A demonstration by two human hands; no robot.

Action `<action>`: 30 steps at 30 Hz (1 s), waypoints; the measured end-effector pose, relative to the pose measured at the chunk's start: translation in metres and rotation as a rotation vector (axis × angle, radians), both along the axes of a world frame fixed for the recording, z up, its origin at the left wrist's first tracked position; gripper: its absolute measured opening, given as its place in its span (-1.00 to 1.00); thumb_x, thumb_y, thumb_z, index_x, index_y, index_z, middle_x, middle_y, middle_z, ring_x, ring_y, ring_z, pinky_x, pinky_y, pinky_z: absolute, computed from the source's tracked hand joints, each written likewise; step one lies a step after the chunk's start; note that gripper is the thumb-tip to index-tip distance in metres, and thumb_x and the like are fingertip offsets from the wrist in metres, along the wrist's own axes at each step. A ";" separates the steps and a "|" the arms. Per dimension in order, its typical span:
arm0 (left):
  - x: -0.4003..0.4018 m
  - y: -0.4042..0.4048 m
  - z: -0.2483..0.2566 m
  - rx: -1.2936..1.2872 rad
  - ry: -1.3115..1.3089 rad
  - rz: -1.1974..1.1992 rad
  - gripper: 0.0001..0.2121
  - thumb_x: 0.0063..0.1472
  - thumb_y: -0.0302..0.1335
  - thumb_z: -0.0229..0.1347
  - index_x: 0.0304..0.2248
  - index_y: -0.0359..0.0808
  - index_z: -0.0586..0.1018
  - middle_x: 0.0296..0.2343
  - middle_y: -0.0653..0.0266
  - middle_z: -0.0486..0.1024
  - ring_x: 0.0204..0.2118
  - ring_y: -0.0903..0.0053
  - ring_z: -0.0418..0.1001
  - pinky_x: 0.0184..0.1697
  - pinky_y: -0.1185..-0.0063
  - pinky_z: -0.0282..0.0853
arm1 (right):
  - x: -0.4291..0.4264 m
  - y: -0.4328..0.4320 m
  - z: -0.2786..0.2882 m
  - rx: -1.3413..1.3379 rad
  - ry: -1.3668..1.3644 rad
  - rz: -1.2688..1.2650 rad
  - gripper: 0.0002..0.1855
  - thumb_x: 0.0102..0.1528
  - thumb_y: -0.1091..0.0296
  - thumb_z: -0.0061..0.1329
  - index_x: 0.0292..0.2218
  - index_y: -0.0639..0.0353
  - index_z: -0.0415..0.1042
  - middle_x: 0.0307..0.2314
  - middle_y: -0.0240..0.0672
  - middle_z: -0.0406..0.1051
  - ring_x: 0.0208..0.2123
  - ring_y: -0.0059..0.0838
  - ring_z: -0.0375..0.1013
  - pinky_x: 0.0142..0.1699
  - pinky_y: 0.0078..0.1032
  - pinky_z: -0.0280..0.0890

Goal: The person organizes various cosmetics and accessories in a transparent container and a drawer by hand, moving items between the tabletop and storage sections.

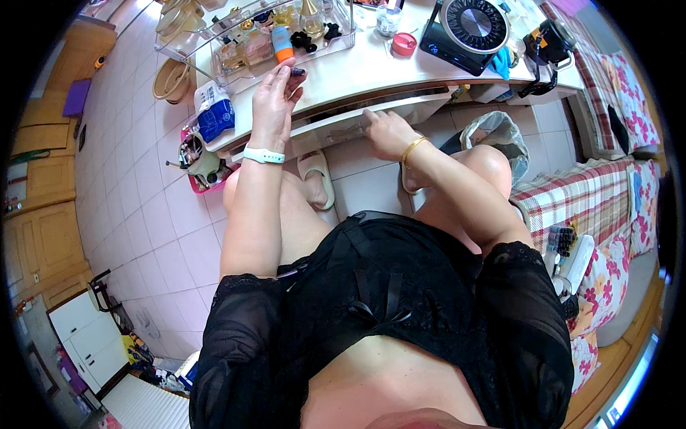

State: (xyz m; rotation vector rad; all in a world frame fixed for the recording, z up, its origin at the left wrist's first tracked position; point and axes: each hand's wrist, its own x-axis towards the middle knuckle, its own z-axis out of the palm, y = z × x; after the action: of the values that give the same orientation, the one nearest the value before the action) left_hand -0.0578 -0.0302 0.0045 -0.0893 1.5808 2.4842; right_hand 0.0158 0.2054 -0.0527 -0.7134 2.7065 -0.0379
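Observation:
My left hand (274, 107), raised over the left part of the white table (332, 80), holds a small dark object (297, 72) at its fingertips; its exact kind is unclear. My right hand (390, 133) is at the front edge of a partly pulled-out white drawer (343, 126), its index finger extended towards the edge. Whether it holds anything cannot be seen. Just beyond my left fingertips, a blue bottle with an orange cap (282, 43) stands in a clear organizer (343, 45) among perfume bottles. A small round pink container (404, 44) lies on the table farther right.
A round fan (475, 24) and a black kettle-like vessel (549, 43) stand at the table's right. A blue tissue pack (215, 115) lies at its left edge. On the floor are a lined waste bin (498, 134) and a green holder (203, 161). A plaid-covered sofa (579, 193) is at right.

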 end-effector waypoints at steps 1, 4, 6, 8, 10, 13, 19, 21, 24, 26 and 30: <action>-0.001 -0.005 -0.001 0.005 0.012 0.005 -0.73 0.39 -0.34 0.00 -0.01 -0.26 0.52 -0.28 0.36 0.58 -0.15 0.59 0.49 -0.08 0.57 0.34 | -0.004 -0.002 0.004 -0.005 0.024 0.004 -0.64 0.00 0.20 0.11 -0.21 0.23 0.55 0.18 0.06 0.14 0.01 -0.12 0.38 0.08 -0.31 0.32; -0.003 -0.016 -0.003 0.016 0.023 0.020 -0.72 0.40 -0.34 0.00 0.00 -0.28 0.51 -0.28 0.32 0.58 -0.15 0.59 0.49 -0.10 0.57 0.35 | 0.000 0.003 -0.016 -0.139 0.080 -0.064 -0.57 0.01 0.31 0.06 -0.08 0.26 0.43 0.08 0.03 0.25 0.08 -0.08 0.33 0.12 -0.28 0.30; -0.003 -0.020 -0.001 0.007 0.025 0.021 -0.71 0.40 -0.34 0.00 0.01 -0.28 0.51 -0.28 0.32 0.58 -0.15 0.59 0.49 -0.10 0.57 0.36 | 0.004 0.007 -0.029 -0.192 0.159 -0.062 -0.53 0.00 0.33 0.05 -0.04 0.26 0.40 0.07 0.03 0.26 0.11 -0.06 0.31 0.14 -0.26 0.29; -0.002 -0.024 -0.001 -0.013 0.024 0.024 -0.70 0.39 -0.34 0.00 0.01 -0.30 0.50 -0.28 0.31 0.58 -0.15 0.59 0.48 -0.10 0.58 0.36 | 0.010 0.005 -0.029 -0.156 0.156 -0.068 -0.49 -0.01 0.37 0.04 0.00 0.27 0.36 0.05 0.03 0.26 0.14 -0.05 0.27 0.15 -0.24 0.28; -0.002 -0.030 -0.002 -0.018 0.025 0.021 -0.70 0.39 -0.33 0.00 0.01 -0.30 0.50 -0.27 0.30 0.57 -0.16 0.59 0.48 -0.10 0.58 0.35 | 0.012 0.002 -0.013 -0.134 0.058 -0.063 -0.49 -0.02 0.37 0.03 0.00 0.29 0.36 0.05 0.04 0.27 0.13 -0.05 0.28 0.13 -0.24 0.30; -0.004 -0.039 -0.005 -0.014 0.026 0.003 -0.72 0.38 -0.34 0.02 0.00 -0.26 0.52 -0.29 0.35 0.58 -0.17 0.61 0.49 -0.09 0.58 0.33 | 0.016 0.002 -0.018 -0.084 0.021 -0.030 -0.53 0.01 0.33 0.02 -0.04 0.30 0.39 -0.01 0.04 0.33 0.07 -0.08 0.35 0.06 -0.25 0.36; -0.005 -0.056 -0.009 -0.034 -0.002 0.028 -0.74 0.37 -0.35 0.04 -0.01 -0.24 0.54 -0.30 0.39 0.59 -0.17 0.62 0.50 -0.06 0.56 0.31 | 0.026 0.000 -0.017 -0.081 0.075 0.027 -0.68 0.05 0.28 0.02 -0.19 0.29 0.48 -0.19 -0.02 0.48 -0.09 -0.11 0.48 -0.06 -0.26 0.42; -0.005 -0.061 -0.011 -0.037 0.002 0.041 -0.74 0.37 -0.36 0.04 -0.02 -0.24 0.54 -0.30 0.38 0.59 -0.16 0.61 0.50 -0.06 0.56 0.32 | 0.027 -0.001 -0.013 -0.092 0.050 0.031 -0.70 0.05 0.28 0.02 -0.22 0.27 0.50 -0.23 -0.04 0.50 -0.13 -0.11 0.51 -0.09 -0.25 0.43; -0.005 -0.068 -0.013 -0.054 -0.009 0.052 -0.74 0.37 -0.36 0.04 -0.02 -0.24 0.55 -0.29 0.37 0.59 -0.16 0.61 0.50 -0.06 0.56 0.32 | 0.027 -0.002 -0.011 -0.119 0.028 0.027 -0.72 0.05 0.27 0.03 -0.24 0.26 0.52 -0.28 -0.05 0.53 -0.17 -0.11 0.53 -0.09 -0.25 0.43; -0.004 -0.073 -0.014 -0.070 -0.018 0.063 -0.74 0.37 -0.36 0.04 -0.02 -0.24 0.55 -0.29 0.37 0.59 -0.16 0.61 0.50 -0.06 0.56 0.32 | 0.027 -0.005 -0.005 -0.100 -0.001 0.042 -0.71 0.04 0.23 0.07 -0.25 0.24 0.53 -0.29 -0.06 0.55 -0.19 -0.12 0.55 -0.10 -0.26 0.44; -0.002 -0.079 -0.015 -0.093 -0.009 0.058 -0.71 0.38 -0.33 0.02 0.01 -0.26 0.52 -0.27 0.33 0.57 -0.14 0.60 0.48 -0.05 0.58 0.30 | 0.024 -0.006 -0.007 -0.064 -0.047 0.023 -0.69 0.03 0.20 0.09 -0.26 0.23 0.54 -0.30 -0.07 0.56 -0.20 -0.12 0.56 -0.12 -0.26 0.46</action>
State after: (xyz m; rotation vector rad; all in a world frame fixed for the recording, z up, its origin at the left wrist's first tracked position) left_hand -0.0599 -0.1088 -0.0108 -0.1616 1.7144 2.4485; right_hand 0.0399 0.1999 -0.0595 -0.7530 2.6623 -0.1345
